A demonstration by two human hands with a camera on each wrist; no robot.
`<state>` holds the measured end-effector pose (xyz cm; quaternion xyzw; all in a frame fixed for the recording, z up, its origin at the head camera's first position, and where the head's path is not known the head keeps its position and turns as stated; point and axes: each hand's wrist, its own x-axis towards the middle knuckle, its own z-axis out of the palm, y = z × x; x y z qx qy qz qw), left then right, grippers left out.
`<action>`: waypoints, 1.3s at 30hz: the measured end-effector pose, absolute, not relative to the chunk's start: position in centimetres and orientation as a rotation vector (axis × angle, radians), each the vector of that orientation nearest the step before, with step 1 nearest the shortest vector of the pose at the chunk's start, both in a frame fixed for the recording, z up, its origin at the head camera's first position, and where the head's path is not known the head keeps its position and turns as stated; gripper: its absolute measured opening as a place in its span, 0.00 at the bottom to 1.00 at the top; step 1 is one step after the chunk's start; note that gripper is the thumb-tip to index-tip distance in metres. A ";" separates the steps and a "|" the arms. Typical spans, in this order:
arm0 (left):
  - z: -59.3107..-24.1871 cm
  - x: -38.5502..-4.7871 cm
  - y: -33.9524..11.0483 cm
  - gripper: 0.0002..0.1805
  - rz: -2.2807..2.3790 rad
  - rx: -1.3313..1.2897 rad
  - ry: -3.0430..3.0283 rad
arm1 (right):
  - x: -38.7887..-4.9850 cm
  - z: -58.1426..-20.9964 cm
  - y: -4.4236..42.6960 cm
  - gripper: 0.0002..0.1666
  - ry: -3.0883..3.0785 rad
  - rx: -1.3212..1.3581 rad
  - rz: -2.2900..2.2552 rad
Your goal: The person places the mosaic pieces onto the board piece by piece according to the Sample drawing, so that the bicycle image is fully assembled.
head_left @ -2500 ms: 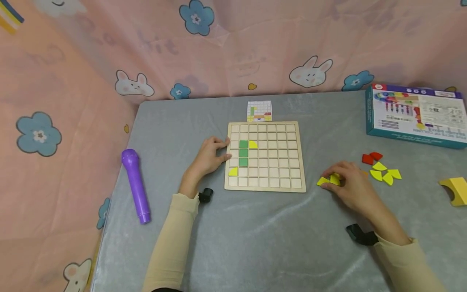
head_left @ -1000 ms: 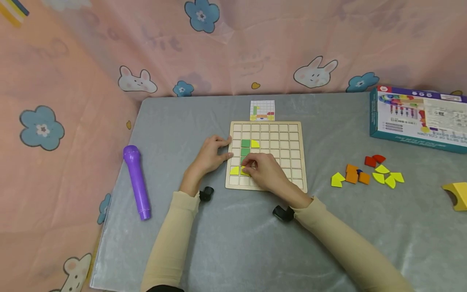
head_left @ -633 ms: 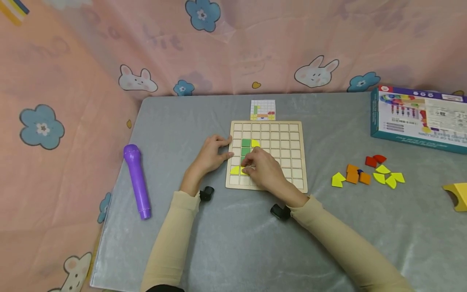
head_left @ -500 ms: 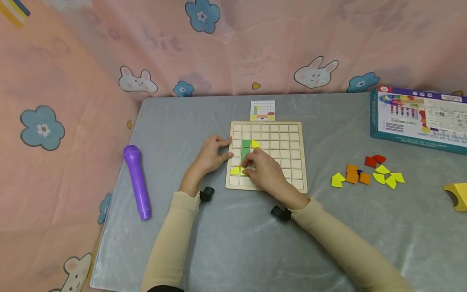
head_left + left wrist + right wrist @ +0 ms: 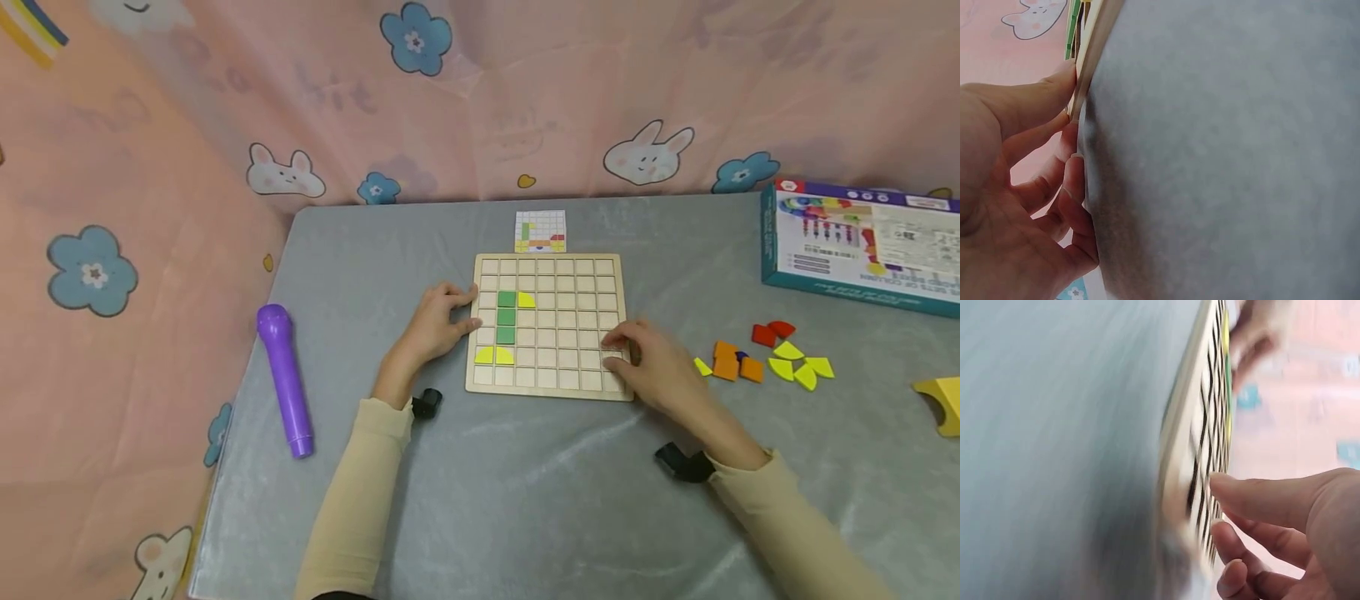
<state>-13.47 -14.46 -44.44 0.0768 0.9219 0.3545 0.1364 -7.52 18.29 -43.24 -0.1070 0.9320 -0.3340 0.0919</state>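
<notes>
On the gridded wooden board (image 5: 577, 319) lie green square tiles (image 5: 506, 317) in a column, a yellow quarter-circle tile (image 5: 527, 300) beside the top one, and two yellow quarter-circles (image 5: 495, 356) side by side below. My left hand (image 5: 431, 327) rests thumb and fingertips against the board's left edge; in the left wrist view its thumb (image 5: 1041, 94) touches the rim. Over the right edge hovers my right hand (image 5: 656, 367), thumb and index apart, nothing between them. It partly covers a yellow tile (image 5: 702, 367) on the table. The right wrist view is blurred.
Right of the board lie orange tiles (image 5: 725, 367), a mostly covered dark blue piece (image 5: 742, 356), red tiles (image 5: 763, 335) and yellow tiles (image 5: 806, 377). A pattern card (image 5: 540, 231) touches the board's back. Box (image 5: 862, 250), yellow arch block (image 5: 941, 404) and purple microphone (image 5: 285, 379) stand around.
My right hand brought a yellow quarter-circle from the right-hand pile to the board, set it beside the lower-left one, let go and moved back right. The left hand stayed at the edge.
</notes>
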 end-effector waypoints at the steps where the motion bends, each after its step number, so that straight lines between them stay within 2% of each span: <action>1: -44.4 -13.5 -14.5 0.32 1.028 0.222 2.669 | -7.3 -43.1 19.3 0.11 2.774 -0.286 -0.980; 8: -44.4 -13.5 -14.6 0.32 1.016 0.230 2.672 | -5.4 -43.4 24.6 0.15 2.900 -0.174 -0.911; 17: -44.4 -13.5 -14.5 0.32 1.017 0.236 2.675 | -4.2 -44.0 25.9 0.16 2.936 -0.046 -0.864; 28: -44.4 -13.5 -14.5 0.32 1.020 0.228 2.673 | -4.1 -43.5 24.6 0.10 2.990 -0.099 -0.913; 39: -44.6 -13.5 -14.5 0.32 1.033 0.231 2.670 | -5.7 -43.0 18.7 0.11 2.860 -0.322 -1.168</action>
